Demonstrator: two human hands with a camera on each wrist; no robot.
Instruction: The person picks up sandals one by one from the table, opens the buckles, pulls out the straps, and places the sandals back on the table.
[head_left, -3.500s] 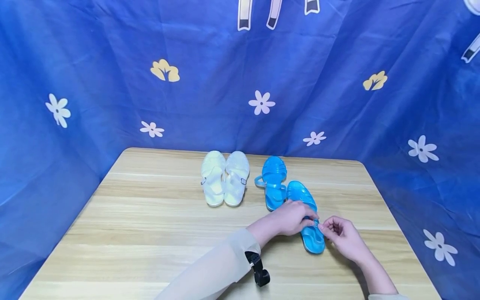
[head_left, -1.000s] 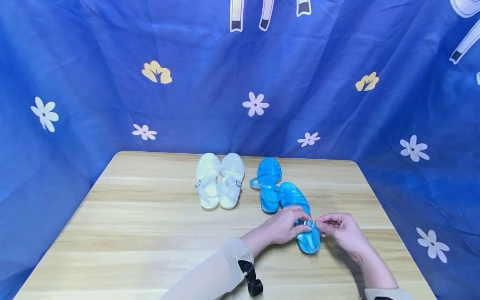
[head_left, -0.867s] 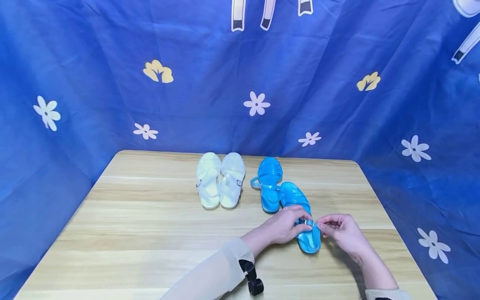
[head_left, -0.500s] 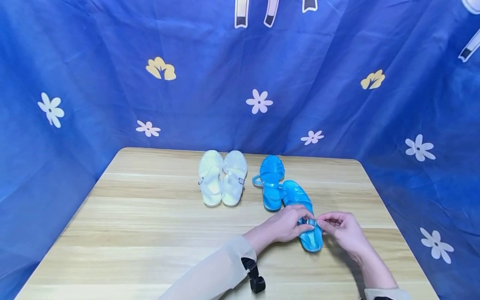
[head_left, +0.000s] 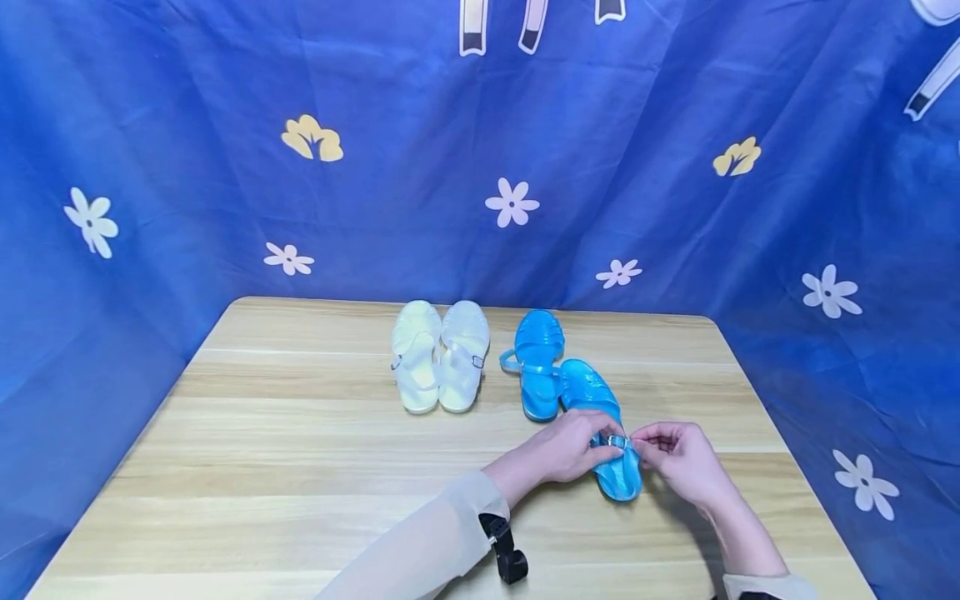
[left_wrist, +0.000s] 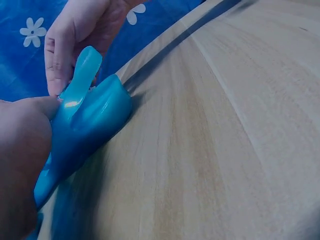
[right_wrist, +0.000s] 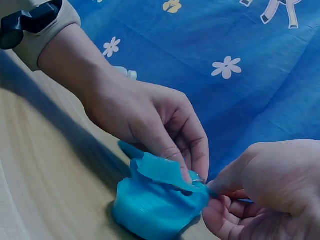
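Note:
A blue jelly sandal [head_left: 619, 479] lies slanted on the wooden table, toe pointing back. My left hand [head_left: 573, 446] reaches over its middle and grips the ankle strap, with thumb and fingers on either side of the metal buckle [head_left: 617, 442]. From the outer side my right hand [head_left: 678, 458] pinches the strap at the buckle between thumb and forefinger. In the right wrist view the buckle's metal [right_wrist: 198, 180] shows between the two hands. A free stretch of strap [left_wrist: 85, 75] stands up in the left wrist view.
Touching the toe of the held sandal is its blue mate [head_left: 538, 350], whose strap loops out to the left. Farther left stand two white sandals [head_left: 416, 358] side by side near the back edge. A blue patterned cloth [head_left: 420, 167] hangs behind the table [head_left: 300, 467].
Over these seconds the buckle has come into sight between my hands, and my right fingers have closed in at the strap. Both hands stay at the same sandal; the head view shifts slightly.

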